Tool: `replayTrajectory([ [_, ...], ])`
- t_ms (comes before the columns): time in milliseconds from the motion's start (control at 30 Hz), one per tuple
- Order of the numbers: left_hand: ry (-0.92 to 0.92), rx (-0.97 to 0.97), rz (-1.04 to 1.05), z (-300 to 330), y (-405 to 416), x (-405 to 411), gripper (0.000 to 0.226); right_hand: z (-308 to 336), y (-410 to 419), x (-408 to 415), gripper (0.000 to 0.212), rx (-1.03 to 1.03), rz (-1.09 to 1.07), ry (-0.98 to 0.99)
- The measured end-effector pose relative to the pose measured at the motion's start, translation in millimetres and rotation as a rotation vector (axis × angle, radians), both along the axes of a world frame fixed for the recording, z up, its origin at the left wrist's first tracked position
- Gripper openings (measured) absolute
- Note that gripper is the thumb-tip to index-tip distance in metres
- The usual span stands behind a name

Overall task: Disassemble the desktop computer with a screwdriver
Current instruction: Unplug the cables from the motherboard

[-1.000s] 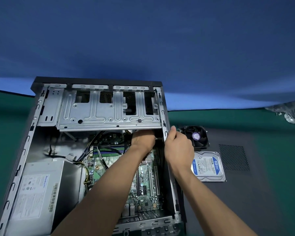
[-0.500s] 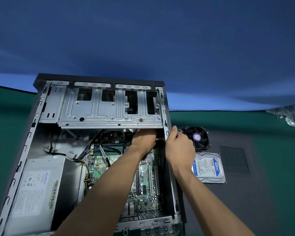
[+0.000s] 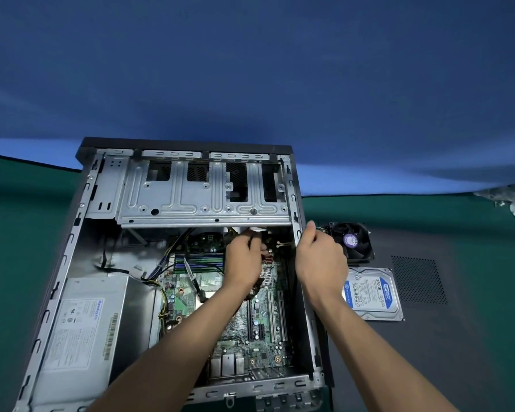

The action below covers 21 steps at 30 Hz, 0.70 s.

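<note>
Open desktop case [image 3: 81, 221] lies on its side on green cloth, side panel off. Far left inside: grey power supply [image 3: 81, 331]; beside it the green motherboard [image 3: 250, 319]; drive cage [image 3: 202, 191] spans the far end. Left hand [image 3: 244, 260] reaches in below the cage, fingers curled around something small (too hidden to name; a white connector shows just above). Right hand [image 3: 321, 260] grips the case's right rail, fingers curled. Further right on a dark panel [image 3: 458, 337]: black fan [image 3: 351, 240], then hard drive [image 3: 372, 292].
</note>
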State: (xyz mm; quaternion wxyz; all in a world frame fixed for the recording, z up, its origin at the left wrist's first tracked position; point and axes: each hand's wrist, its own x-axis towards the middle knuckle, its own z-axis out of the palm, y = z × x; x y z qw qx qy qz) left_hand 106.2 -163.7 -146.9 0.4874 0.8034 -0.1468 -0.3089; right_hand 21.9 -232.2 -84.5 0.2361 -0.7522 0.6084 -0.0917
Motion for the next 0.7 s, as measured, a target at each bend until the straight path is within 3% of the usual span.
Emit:
replayTrajectory([
  [200, -0.073, -0.058, -0.134, 42.7, 19.5, -7.5, 0.028, 2.7, 1.8, 0.0, 0.052, -0.040, -0.005, -0.002],
  [367, 0.076, -0.049, 0.020, 66.2, 30.7, -4.3, 0.030, 7.3, 5.0, -2.7, 0.022, -0.114, 0.079, -0.049],
  [433, 0.080, -0.013, 0.013, 72.4, 33.6, 1.1, 0.027, 9.2, 6.2, -3.2, 0.019, -0.112, 0.111, -0.071],
  [567, -0.161, 0.328, -0.188, 67.1, 35.3, 3.1, 0.053, 13.3, 7.3, -5.7, 0.028, -0.079, 0.142, -0.078],
  [633, -0.336, 0.478, -0.287, 54.5, 29.5, -0.5, 0.050, 14.7, 7.2, -7.0, 0.030, -0.067, 0.143, -0.066],
  [700, -0.471, 0.492, -0.359, 42.0, 18.6, -5.7, 0.032, 14.7, 5.8, -6.3, 0.032, -0.052, 0.147, -0.046],
])
